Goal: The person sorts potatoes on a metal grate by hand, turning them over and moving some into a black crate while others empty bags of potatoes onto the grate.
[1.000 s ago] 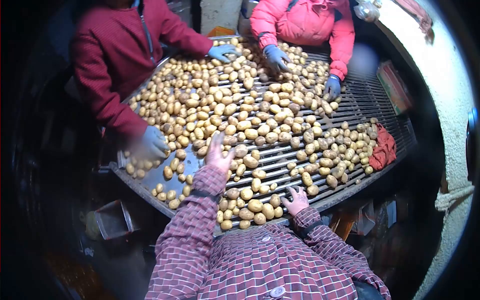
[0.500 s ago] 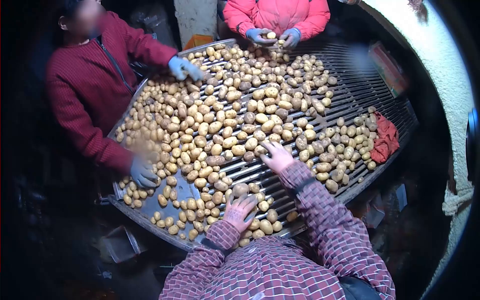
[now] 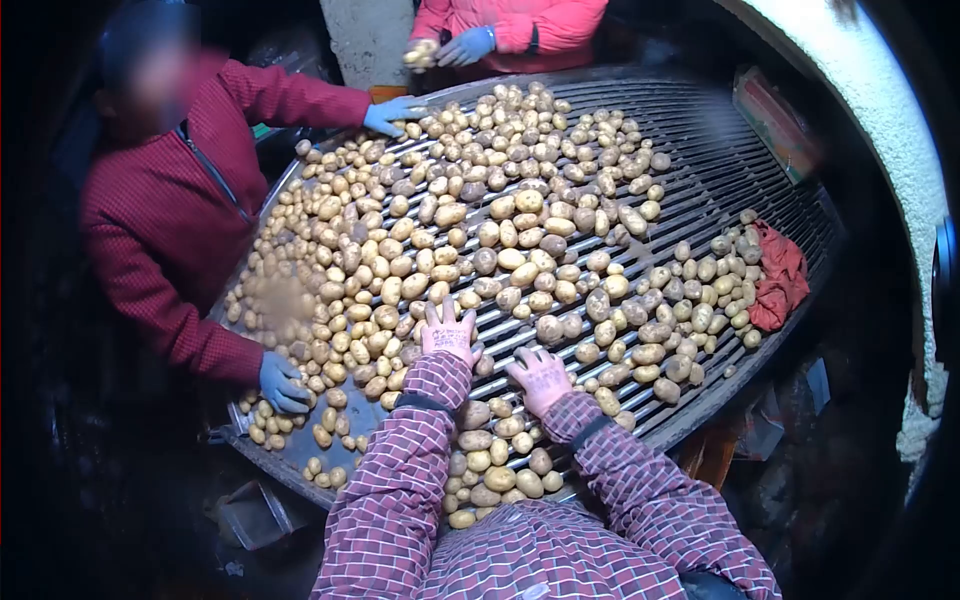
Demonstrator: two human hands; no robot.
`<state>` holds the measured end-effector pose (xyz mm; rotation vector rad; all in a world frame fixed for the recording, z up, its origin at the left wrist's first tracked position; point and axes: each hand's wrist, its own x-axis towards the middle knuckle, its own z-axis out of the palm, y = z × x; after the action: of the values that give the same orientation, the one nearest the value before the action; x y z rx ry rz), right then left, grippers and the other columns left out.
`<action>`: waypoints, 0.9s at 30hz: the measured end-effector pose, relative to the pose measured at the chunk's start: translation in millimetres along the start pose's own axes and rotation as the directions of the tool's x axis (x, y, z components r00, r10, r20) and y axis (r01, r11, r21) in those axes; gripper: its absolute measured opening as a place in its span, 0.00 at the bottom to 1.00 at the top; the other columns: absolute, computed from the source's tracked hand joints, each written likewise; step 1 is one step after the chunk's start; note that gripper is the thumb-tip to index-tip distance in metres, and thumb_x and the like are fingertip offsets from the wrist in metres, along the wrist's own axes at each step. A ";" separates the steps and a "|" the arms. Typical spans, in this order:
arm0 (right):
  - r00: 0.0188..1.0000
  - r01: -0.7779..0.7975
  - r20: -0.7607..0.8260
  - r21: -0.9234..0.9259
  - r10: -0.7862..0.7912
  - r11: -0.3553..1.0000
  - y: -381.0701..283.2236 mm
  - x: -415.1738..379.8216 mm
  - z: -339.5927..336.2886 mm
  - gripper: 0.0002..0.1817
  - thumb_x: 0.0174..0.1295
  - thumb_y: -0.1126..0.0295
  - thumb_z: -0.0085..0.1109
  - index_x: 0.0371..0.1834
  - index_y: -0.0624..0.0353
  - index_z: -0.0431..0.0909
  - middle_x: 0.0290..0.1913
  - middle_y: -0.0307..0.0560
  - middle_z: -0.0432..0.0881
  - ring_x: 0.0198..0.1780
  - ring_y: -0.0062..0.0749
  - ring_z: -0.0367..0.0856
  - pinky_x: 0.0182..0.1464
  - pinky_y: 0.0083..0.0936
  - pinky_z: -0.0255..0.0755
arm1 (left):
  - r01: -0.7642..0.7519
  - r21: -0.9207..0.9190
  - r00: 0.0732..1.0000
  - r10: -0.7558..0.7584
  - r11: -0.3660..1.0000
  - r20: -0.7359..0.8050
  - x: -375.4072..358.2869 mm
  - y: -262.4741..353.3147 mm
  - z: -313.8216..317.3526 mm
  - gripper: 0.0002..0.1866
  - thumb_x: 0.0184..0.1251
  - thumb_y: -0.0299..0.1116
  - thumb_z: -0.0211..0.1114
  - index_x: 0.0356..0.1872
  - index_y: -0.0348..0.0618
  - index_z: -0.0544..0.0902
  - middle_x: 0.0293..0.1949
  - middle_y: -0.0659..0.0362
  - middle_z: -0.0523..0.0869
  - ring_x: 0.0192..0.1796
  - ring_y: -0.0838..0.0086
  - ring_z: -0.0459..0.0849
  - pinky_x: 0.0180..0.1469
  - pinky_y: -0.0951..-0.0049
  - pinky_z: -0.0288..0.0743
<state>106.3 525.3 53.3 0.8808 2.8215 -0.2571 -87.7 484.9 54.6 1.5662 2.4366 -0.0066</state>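
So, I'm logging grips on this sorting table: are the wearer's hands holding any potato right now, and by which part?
Neither holds anything. The left hand and right hand lie open, palms down, on the potatoes.

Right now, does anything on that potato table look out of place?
Yes: a crumpled red cloth lies on the slatted table at its right edge, touching the potatoes there. It is the only non-potato item on the slats.
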 end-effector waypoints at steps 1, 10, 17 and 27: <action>0.999 0.027 0.032 0.064 -0.029 0.998 8.0 -7.9 -3.5 0.26 0.52 0.68 0.61 0.58 0.40 0.74 0.54 0.47 0.74 0.57 0.45 0.74 0.53 0.43 0.72 | 0.025 0.062 0.997 -0.029 0.998 0.065 3.9 7.2 -5.1 0.33 0.48 0.52 0.74 0.59 0.61 0.77 0.69 0.48 0.64 0.67 0.51 0.66 0.60 0.50 0.69; 0.986 0.018 -0.164 0.167 0.009 0.986 21.1 98.1 -54.9 0.22 0.55 0.66 0.60 0.56 0.44 0.76 0.56 0.52 0.73 0.58 0.49 0.72 0.60 0.41 0.72 | 0.038 -0.228 0.997 -0.021 0.973 0.076 -4.0 -24.9 4.2 0.31 0.45 0.50 0.75 0.53 0.51 0.80 0.56 0.44 0.72 0.59 0.54 0.73 0.62 0.60 0.71; 0.985 -0.072 0.145 -0.161 0.096 0.984 0.8 137.5 -26.5 0.17 0.69 0.56 0.49 0.55 0.44 0.82 0.65 0.50 0.68 0.68 0.50 0.63 0.62 0.44 0.70 | -0.027 -0.643 0.938 -0.242 -0.765 0.248 -112.2 -91.7 -12.2 0.10 0.66 0.33 0.58 0.46 0.43 0.77 0.38 0.51 0.82 0.35 0.58 0.84 0.36 0.62 0.82; 0.973 -0.093 0.212 0.013 0.088 0.996 -13.4 37.4 -33.9 0.28 0.49 0.57 0.69 0.55 0.49 0.78 0.60 0.61 0.66 0.63 0.56 0.69 0.64 0.43 0.69 | -0.003 -0.828 0.999 0.043 0.560 0.025 -212.3 -6.1 41.5 0.14 0.50 0.39 0.74 0.36 0.46 0.84 0.45 0.54 0.83 0.52 0.63 0.82 0.58 0.67 0.73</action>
<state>64.3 542.1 79.6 0.9254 2.5808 -0.3487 -1.1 286.6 57.5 1.0924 1.8636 0.9703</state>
